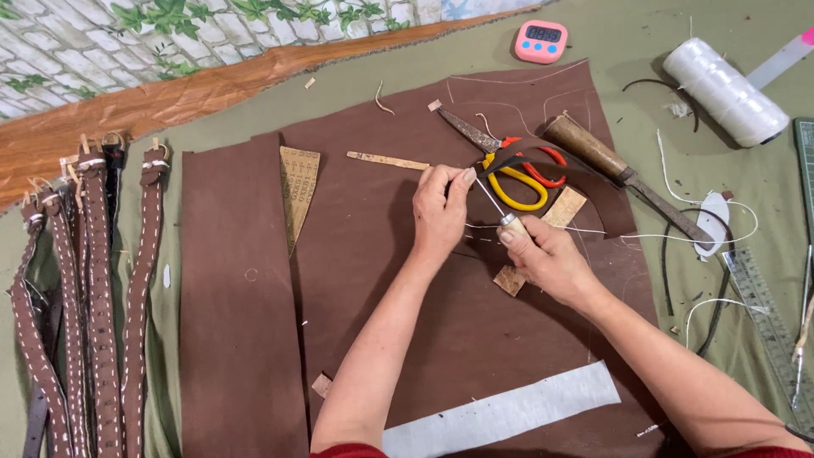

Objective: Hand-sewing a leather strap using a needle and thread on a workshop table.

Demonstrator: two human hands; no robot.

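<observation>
With the right hand (pixel 547 254) gripping the awl (pixel 500 212), its tip just under the left hand's (pixel 441 208) pinched fingertips, apparently on thread, push straight and slowly, clear of those fingertips.

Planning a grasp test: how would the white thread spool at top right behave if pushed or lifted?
The white cylindrical spool of thread lies on its side on the green cloth, so a sideways push would probably roll it. It looks densely wound, so likely firm and fairly heavy for its size. Loose thread nearby suggests its end may trail or unwind.
</observation>
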